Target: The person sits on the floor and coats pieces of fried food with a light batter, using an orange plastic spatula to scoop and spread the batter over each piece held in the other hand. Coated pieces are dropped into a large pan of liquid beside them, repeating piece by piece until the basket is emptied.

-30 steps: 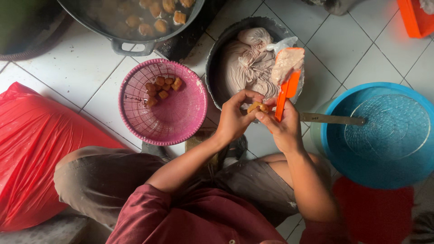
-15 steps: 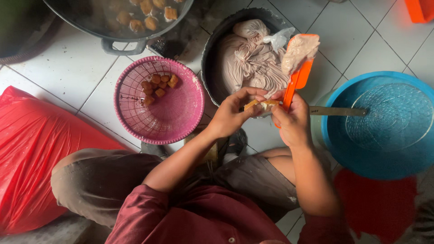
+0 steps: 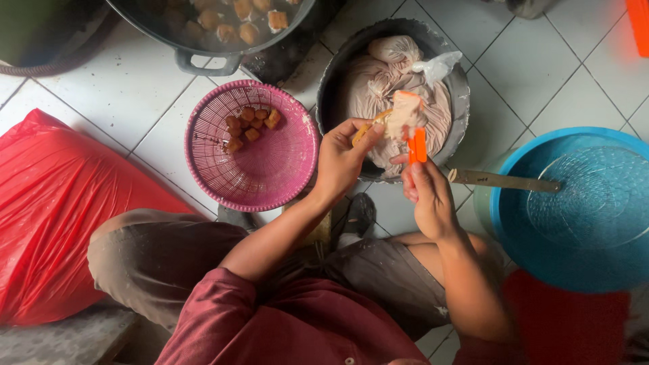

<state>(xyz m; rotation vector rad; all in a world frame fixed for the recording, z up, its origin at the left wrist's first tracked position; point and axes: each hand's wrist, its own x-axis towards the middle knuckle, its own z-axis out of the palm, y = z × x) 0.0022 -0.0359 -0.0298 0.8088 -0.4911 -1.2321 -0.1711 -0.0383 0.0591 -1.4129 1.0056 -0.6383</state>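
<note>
My left hand (image 3: pixel 341 162) pinches a small golden-brown fried piece (image 3: pixel 365 130) at the rim of a grey metal basin (image 3: pixel 327 81). My right hand (image 3: pixel 427 192) grips an orange-handled spatula (image 3: pixel 416 143) whose blade carries a lump of pale paste (image 3: pixel 405 115), held against the piece. The basin holds a pale paste mass in cloth or plastic (image 3: pixel 378 78). To the left, a pink plastic basket (image 3: pixel 253 145) contains several brown fried pieces (image 3: pixel 249 127).
A dark pan with frying pieces (image 3: pixel 223 20) sits at the top. A blue basin (image 3: pixel 581 209) with a knife (image 3: pixel 503 180) across its rim stands right. A red plastic bag (image 3: pixel 54 209) lies left on the white tiled floor (image 3: pixel 122 101).
Both hands have moved up over the grey basin's rim. The spatula has tipped upright, with its paste lump now pressed at the fried piece.
</note>
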